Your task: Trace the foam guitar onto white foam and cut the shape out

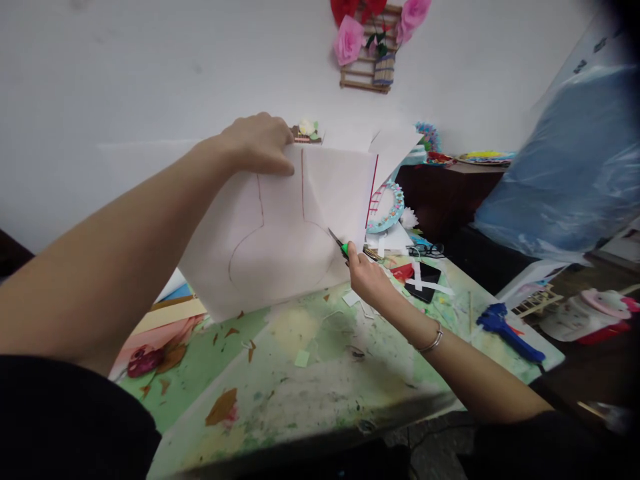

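My left hand [263, 143] grips the top edge of a large white sheet of paper [270, 247] and holds it upright above the table. A drawn outline on the sheet has two straight lines at the top and a wide curve below, like a vase. My right hand [367, 270] is closed around what look like scissors [338, 240] with green and black parts. Their pointed tip lies over the right curve of the outline; whether it touches the paper I cannot tell. My fingers hide most of the handles.
The paint-stained table [300, 373] carries brown scraps [221, 407], a blue glue gun [510, 331], a black phone-like slab [424, 281] and glasses [427, 250]. Behind the sheet stands a blue decorated ring [395, 207]. A plastic-wrapped blue bundle [565, 160] stands at right. Paper flowers [349, 41] hang on the wall.
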Tool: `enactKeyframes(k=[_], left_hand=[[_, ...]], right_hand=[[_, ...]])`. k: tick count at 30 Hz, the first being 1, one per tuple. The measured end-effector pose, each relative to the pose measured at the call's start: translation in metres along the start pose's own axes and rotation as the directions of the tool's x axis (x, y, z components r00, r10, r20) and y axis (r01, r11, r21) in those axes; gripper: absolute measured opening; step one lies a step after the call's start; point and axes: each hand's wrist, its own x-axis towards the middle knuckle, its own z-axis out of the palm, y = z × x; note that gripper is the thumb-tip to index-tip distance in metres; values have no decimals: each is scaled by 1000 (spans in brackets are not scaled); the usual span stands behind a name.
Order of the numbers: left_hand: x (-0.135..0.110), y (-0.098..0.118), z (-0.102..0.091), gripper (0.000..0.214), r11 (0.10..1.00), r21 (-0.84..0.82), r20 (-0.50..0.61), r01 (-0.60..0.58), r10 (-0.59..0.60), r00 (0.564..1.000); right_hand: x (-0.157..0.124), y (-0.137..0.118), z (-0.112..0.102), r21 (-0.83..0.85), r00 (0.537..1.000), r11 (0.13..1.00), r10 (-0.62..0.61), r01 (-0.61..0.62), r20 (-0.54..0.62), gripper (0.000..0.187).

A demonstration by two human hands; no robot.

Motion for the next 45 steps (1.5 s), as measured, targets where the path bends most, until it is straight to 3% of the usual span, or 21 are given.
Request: enactKeyframes(k=[9,29,45], left_hand=[[-2,3,-3,19,1000,-13,5,9,-9,1000],[-1,4,-3,38,996,-23,53,82,-81,995],[5,-3,0,30,997,-29,33,73,-72,997]], right_hand=[[-4,3,14,-31,1000,1000,6,-5,13,55],[0,6,36,59,999,998,16,-17,31,54],[-5,1,43,96,996,994,49,-56,74,53]])
